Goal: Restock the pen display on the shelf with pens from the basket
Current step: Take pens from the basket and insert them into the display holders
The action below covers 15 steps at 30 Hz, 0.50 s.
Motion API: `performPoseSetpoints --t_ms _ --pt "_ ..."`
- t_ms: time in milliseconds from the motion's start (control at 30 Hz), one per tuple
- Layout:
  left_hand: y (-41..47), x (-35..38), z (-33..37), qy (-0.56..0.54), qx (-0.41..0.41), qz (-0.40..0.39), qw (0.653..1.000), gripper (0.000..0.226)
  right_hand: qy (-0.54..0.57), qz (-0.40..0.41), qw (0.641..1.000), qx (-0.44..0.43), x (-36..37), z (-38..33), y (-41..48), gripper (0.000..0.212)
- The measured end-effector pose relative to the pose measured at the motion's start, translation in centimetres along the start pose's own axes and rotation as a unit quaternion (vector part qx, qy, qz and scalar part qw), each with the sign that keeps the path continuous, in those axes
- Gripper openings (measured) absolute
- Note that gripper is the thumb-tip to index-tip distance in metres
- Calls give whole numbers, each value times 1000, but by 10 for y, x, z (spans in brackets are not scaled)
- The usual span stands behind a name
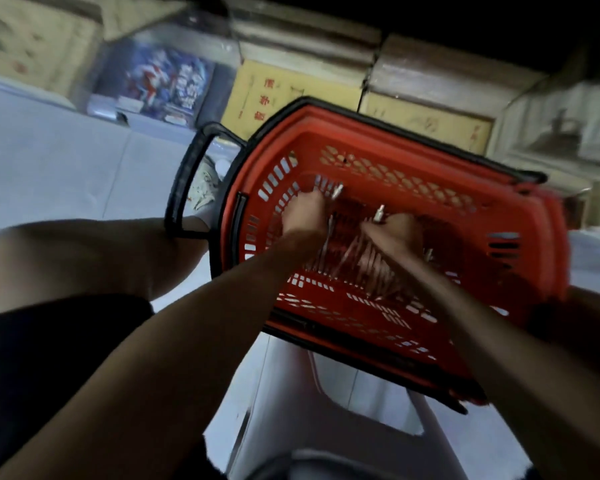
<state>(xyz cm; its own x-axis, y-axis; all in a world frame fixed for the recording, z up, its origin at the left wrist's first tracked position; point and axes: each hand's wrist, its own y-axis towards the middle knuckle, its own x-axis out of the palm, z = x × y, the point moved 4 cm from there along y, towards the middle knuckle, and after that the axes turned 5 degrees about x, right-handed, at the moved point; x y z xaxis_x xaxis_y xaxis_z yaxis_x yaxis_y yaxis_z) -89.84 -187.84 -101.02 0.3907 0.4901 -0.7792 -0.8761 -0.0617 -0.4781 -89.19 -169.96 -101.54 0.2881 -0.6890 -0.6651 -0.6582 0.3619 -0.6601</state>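
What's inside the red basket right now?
Left hand and right hand each grip pens. More pens lie loose beneath them; the hands and motion blur hide the count.

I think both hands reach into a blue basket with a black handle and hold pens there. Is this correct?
Not quite: the basket is red, not blue, as the head view shows. The rest holds: it has a black handle, and the left hand and the right hand both reach into it and hold pens.
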Motion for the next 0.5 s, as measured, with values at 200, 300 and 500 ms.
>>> performPoseSetpoints --t_ms 200,300,500 --pt "-43 -63 51 -54 81 21 995 23 20 41 997 -70 -83 -23 -60 36" --pt "-71 -91 69 -121 118 12 986 6 54 58 987 -140 -121 -26 -98 27" --pt "-140 -132 84 -390 124 -18 912 28 193 6 960 -204 -169 -1 -179 20"
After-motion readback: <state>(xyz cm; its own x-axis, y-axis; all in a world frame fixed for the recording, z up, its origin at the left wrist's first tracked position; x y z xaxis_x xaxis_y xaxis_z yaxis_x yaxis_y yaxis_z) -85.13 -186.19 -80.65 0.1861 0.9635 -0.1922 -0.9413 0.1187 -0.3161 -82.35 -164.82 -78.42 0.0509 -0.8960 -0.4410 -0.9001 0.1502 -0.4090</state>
